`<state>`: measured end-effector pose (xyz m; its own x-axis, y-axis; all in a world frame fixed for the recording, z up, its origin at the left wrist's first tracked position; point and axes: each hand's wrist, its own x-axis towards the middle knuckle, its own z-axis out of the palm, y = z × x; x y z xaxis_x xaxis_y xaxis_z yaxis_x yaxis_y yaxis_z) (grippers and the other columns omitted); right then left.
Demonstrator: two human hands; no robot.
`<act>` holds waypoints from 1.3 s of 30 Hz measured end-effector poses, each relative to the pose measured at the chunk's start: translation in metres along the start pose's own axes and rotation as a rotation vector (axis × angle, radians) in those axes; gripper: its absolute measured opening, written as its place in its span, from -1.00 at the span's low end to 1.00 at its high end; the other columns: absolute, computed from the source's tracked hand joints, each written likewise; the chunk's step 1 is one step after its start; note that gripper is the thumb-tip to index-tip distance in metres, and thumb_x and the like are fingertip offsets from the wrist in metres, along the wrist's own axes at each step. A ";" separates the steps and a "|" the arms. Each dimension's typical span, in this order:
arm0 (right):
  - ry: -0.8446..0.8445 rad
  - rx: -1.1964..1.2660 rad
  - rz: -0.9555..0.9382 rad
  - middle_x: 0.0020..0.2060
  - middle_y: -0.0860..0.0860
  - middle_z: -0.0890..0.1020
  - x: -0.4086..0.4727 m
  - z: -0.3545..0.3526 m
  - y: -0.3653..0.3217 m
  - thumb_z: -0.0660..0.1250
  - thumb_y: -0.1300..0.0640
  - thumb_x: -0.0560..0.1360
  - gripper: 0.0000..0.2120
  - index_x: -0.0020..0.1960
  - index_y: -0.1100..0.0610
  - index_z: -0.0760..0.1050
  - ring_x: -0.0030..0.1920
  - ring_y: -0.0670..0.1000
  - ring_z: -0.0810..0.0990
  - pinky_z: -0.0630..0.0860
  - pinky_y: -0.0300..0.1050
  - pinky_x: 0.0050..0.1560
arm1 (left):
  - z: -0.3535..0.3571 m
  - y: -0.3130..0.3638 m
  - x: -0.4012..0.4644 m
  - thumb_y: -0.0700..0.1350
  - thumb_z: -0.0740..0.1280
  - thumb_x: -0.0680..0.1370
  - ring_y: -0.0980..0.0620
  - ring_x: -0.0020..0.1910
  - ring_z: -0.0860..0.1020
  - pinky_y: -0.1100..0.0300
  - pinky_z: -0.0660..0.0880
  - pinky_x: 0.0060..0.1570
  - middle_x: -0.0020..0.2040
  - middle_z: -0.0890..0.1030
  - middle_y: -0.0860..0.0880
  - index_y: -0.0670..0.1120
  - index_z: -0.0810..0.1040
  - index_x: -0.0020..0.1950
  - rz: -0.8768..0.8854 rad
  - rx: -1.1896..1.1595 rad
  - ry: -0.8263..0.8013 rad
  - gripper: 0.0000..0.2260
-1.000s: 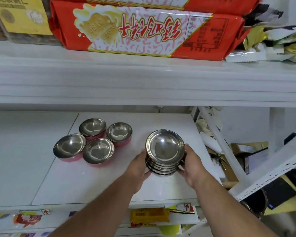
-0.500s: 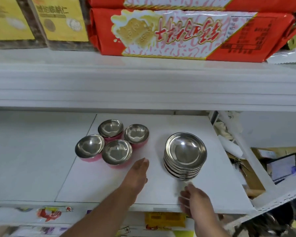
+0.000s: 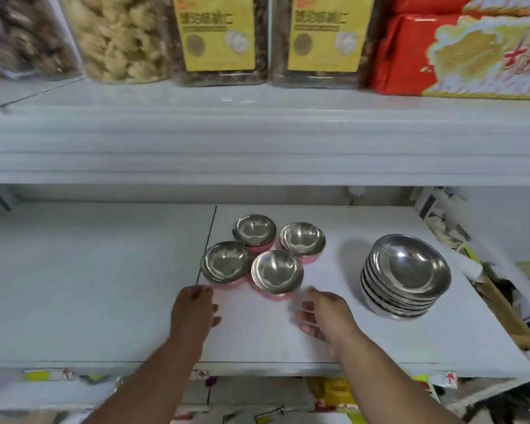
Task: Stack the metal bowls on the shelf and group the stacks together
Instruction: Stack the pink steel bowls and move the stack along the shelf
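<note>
A stack of several wide metal bowls [image 3: 406,275] stands on the white shelf [image 3: 104,286] at the right. To its left, several small metal bowls with pink outsides sit close together: the back left bowl [image 3: 254,230], the back right bowl [image 3: 302,239], the front left bowl [image 3: 226,262] and the front right bowl [image 3: 276,272]. My left hand [image 3: 193,310] is just in front of the front left bowl, empty with fingers extended. My right hand [image 3: 325,313] hovers in front of the front right bowl, fingers spread and curled, holding nothing.
The upper shelf's thick white edge [image 3: 257,148] overhangs the bowls. Clear jars of snacks [image 3: 218,38] and red biscuit packs [image 3: 459,50] stand above. Beyond the shelf's right end lies clutter [image 3: 502,295]. Packaged goods show below the front edge [image 3: 334,393].
Both hands let go of the wide bowl stack, which now rests on the shelf, and moved left to the front of the small pink bowls. The view shifted left.
</note>
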<state>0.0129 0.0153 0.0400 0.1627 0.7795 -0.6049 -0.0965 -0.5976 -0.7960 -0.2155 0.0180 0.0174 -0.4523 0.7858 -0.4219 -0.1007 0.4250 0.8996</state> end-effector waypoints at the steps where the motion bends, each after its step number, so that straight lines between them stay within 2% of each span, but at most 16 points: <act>1: 0.013 -0.004 -0.002 -0.09 0.25 0.71 0.002 0.006 0.000 0.24 0.12 0.67 -0.81 -0.02 0.19 0.56 -0.14 0.16 0.61 0.48 0.01 -0.11 | -0.006 0.000 0.010 -0.15 0.30 0.62 -0.10 -0.07 0.58 -0.07 0.63 -0.01 -0.02 0.57 -0.15 -0.20 0.49 0.24 -0.021 0.003 0.005 -0.77; 3: 0.031 -0.008 -0.011 -0.01 0.30 0.75 0.005 0.016 0.000 0.25 0.10 0.64 -0.77 0.05 0.25 0.59 -0.19 0.16 0.64 0.48 0.02 -0.11 | -0.013 0.003 0.028 -0.09 0.36 0.59 -0.10 0.02 0.57 -0.07 0.64 -0.02 0.06 0.55 -0.14 -0.14 0.41 0.38 -0.077 -0.001 -0.011 -0.62; 5: 0.042 -0.024 -0.008 -0.08 0.33 0.75 0.011 0.024 -0.002 0.24 0.12 0.61 -0.71 0.09 0.33 0.60 -0.21 0.17 0.60 0.44 0.04 -0.13 | -0.014 0.007 0.044 -0.06 0.40 0.56 -0.12 0.11 0.55 -0.07 0.65 -0.03 0.13 0.52 -0.14 -0.10 0.34 0.48 -0.133 -0.033 -0.043 -0.48; 6: 0.047 -0.035 -0.004 -0.13 0.31 0.74 0.014 0.027 -0.004 0.23 0.14 0.60 -0.71 0.08 0.35 0.59 -0.20 0.18 0.59 0.43 0.05 -0.14 | -0.013 0.008 0.050 -0.07 0.41 0.56 -0.11 0.11 0.54 -0.09 0.64 0.01 0.07 0.52 -0.10 -0.09 0.32 0.50 -0.158 -0.061 -0.060 -0.46; 8: 0.057 -0.049 0.002 -0.11 0.28 0.73 0.020 0.030 -0.006 0.20 0.17 0.62 -0.76 0.05 0.31 0.57 -0.18 0.20 0.61 0.46 0.06 -0.13 | -0.011 0.009 0.061 -0.11 0.39 0.57 -0.10 0.07 0.51 -0.15 0.60 0.11 -0.06 0.47 -0.04 -0.07 0.33 0.48 -0.197 -0.108 -0.092 -0.50; 12: 0.054 -0.063 0.018 -0.08 0.25 0.72 0.034 0.035 -0.007 0.18 0.15 0.65 -0.77 0.06 0.25 0.56 -0.17 0.19 0.66 0.54 0.04 -0.12 | -0.006 0.012 0.069 -0.13 0.36 0.58 -0.10 0.06 0.47 -0.10 0.61 0.05 -0.06 0.45 -0.06 -0.09 0.50 0.10 -0.205 -0.071 -0.183 -0.87; 16: 0.052 -0.076 0.033 -0.17 0.18 0.67 0.041 0.039 -0.008 0.17 0.21 0.60 -0.73 0.13 0.29 0.59 -0.19 0.15 0.63 0.57 0.02 -0.16 | -0.001 0.010 0.078 -0.15 0.31 0.58 -0.10 0.07 0.57 -0.06 0.65 -0.05 0.02 0.55 -0.10 -0.08 0.56 0.17 -0.166 -0.028 -0.222 -0.82; 20: 0.058 -0.103 0.039 -0.22 0.20 0.68 0.045 0.041 -0.007 0.19 0.24 0.56 -0.71 0.12 0.33 0.61 -0.24 0.13 0.66 0.59 0.00 -0.19 | 0.000 0.010 0.083 -0.16 0.28 0.59 -0.17 -0.01 0.68 0.02 0.67 -0.19 0.08 0.63 -0.19 -0.13 0.56 0.23 -0.165 -0.020 -0.230 -0.77; 23: 0.050 -0.120 0.034 -0.22 0.24 0.71 0.047 0.041 -0.006 0.21 0.27 0.52 -0.71 0.12 0.36 0.61 -0.25 0.13 0.64 0.61 0.06 -0.15 | -0.002 0.009 0.082 -0.22 0.25 0.58 -0.20 -0.05 0.70 0.03 0.67 -0.20 0.06 0.65 -0.25 -0.16 0.55 0.22 -0.159 0.001 -0.217 -0.77; 26: 0.038 -0.142 0.021 -0.06 0.34 0.76 0.047 0.041 -0.004 0.23 0.29 0.53 -0.77 0.08 0.34 0.62 -0.24 0.15 0.71 0.69 0.13 -0.01 | -0.009 0.009 0.071 -0.25 0.24 0.58 -0.18 -0.10 0.69 0.00 0.68 -0.17 -0.01 0.66 -0.24 -0.15 0.56 0.17 -0.146 0.024 -0.213 -0.80; 28: 0.038 -0.150 0.010 -0.05 0.33 0.76 0.047 0.041 -0.001 0.24 0.31 0.55 -0.81 0.04 0.32 0.61 -0.19 0.18 0.77 0.70 0.20 0.05 | -0.015 0.008 0.061 -0.27 0.23 0.57 -0.18 -0.16 0.64 -0.04 0.69 -0.14 -0.08 0.64 -0.24 -0.12 0.57 0.07 -0.135 0.036 -0.229 -0.83; 30: 0.043 -0.154 0.007 -0.07 0.34 0.76 0.048 0.039 0.003 0.24 0.32 0.55 -0.81 0.04 0.34 0.62 -0.24 0.15 0.73 0.70 0.20 0.02 | -0.022 0.006 0.050 -0.28 0.23 0.57 -0.15 -0.17 0.56 -0.09 0.65 -0.07 -0.12 0.59 -0.23 -0.08 0.57 -0.02 -0.129 0.049 -0.248 -0.83; 33: 0.043 -0.178 0.017 -0.20 0.32 0.76 0.044 0.035 0.009 0.24 0.30 0.53 -0.75 0.07 0.39 0.63 -0.36 0.12 0.62 0.62 0.02 -0.20 | -0.031 -0.002 0.040 -0.30 0.21 0.56 -0.14 -0.16 0.49 -0.03 0.60 -0.09 -0.14 0.53 -0.23 -0.07 0.56 -0.06 -0.135 0.043 -0.271 -0.82; 36: 0.056 -0.170 0.025 -0.15 0.34 0.76 0.038 0.033 0.015 0.25 0.29 0.54 -0.75 0.07 0.39 0.64 -0.36 0.12 0.66 0.61 -0.01 -0.18 | -0.035 -0.008 0.035 -0.30 0.22 0.56 -0.15 -0.15 0.45 -0.02 0.48 -0.13 -0.14 0.53 -0.25 -0.06 0.55 -0.02 -0.144 0.019 -0.282 -0.82; 39: 0.062 -0.149 0.008 -0.12 0.36 0.75 0.030 0.033 0.015 0.25 0.29 0.54 -0.75 0.07 0.40 0.63 -0.35 0.13 0.66 0.60 -0.02 -0.18 | -0.037 -0.008 0.031 -0.27 0.25 0.57 -0.15 -0.16 0.50 -0.01 0.56 -0.12 -0.15 0.58 -0.23 -0.01 0.54 0.01 -0.145 -0.003 -0.288 -0.83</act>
<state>-0.0158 0.0363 0.0090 0.2235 0.7642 -0.6050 0.0477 -0.6285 -0.7763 -0.2610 0.0225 0.0013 -0.1633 0.8122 -0.5600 -0.1484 0.5409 0.8279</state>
